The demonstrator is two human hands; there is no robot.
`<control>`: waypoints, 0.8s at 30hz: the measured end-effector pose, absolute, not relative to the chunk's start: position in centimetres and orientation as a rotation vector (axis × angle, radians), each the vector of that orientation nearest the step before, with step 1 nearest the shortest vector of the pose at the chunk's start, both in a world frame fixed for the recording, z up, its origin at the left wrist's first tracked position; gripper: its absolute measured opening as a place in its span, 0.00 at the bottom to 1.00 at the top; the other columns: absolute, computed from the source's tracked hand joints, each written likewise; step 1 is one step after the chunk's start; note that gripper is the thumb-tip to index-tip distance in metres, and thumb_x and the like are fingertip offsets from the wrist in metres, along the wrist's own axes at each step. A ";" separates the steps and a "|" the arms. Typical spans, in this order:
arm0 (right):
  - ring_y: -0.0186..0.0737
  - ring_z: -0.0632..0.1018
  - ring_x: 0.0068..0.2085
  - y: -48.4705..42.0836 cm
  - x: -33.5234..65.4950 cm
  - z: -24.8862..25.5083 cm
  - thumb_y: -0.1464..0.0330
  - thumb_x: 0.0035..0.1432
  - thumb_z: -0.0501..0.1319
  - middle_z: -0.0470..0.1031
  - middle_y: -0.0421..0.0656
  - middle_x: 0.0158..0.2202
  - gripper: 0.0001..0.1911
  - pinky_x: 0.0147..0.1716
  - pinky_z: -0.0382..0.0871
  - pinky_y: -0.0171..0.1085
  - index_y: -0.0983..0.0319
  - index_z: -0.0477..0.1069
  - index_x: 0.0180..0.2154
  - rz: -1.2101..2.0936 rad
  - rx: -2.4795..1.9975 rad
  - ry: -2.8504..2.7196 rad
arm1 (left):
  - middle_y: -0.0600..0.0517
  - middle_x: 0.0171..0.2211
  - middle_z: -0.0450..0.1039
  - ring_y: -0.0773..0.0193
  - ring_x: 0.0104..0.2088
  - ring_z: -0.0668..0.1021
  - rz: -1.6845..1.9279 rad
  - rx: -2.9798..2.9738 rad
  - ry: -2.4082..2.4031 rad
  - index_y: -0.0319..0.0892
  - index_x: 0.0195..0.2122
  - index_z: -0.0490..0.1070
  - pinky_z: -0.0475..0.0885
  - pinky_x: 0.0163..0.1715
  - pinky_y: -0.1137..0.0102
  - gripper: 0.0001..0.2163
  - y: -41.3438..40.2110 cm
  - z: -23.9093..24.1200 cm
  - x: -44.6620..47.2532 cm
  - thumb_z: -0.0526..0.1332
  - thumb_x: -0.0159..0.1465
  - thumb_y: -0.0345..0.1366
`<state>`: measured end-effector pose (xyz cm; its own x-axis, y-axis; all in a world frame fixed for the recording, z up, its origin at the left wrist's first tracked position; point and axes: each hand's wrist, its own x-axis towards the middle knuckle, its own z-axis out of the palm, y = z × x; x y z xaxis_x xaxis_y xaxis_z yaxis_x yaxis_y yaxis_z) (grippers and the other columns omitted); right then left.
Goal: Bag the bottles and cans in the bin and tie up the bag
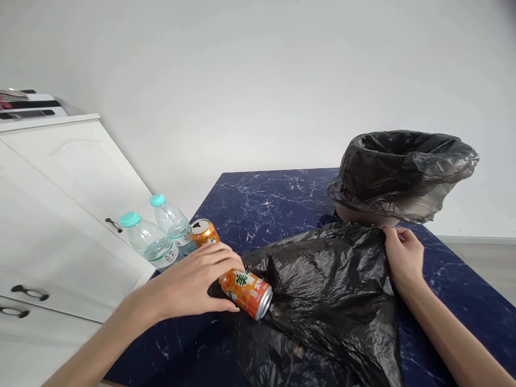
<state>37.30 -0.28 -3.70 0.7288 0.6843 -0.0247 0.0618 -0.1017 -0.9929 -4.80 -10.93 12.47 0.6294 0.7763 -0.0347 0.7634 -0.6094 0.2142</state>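
Observation:
An orange drink can (252, 293) lies tilted in my left hand (201, 277), its silver base turned toward the black plastic bag (322, 285). Fingers go over the can's top side, and the thumb is below it. At the bag's far right corner, my right hand (403, 255) pinches the plastic. The bag is spread and crumpled over the table between both hands; its opening is hard to make out. Just beyond my left hand stands a second orange can (203, 232), upright with its top opened and its lower part hidden.
Two clear bottles with turquoise caps, a nearer bottle (147, 239) and a farther bottle (171, 217), stand at the table's left. A bin lined with black plastic (403, 166) stands at the back right of the blue marbled table (278, 199). A white cabinet (76, 215) borders the left.

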 end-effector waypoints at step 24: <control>0.39 0.67 0.30 -0.2 37.4 -3.8 0.60 0.49 0.64 0.69 0.37 0.26 0.10 0.32 0.59 0.40 0.60 0.71 0.30 0.572 -1.619 -0.621 | 0.54 0.60 0.77 0.49 0.55 0.81 0.495 2.655 1.812 0.65 0.64 0.67 0.78 0.56 0.54 0.26 -15.3 15.6 -10.1 0.67 0.67 0.58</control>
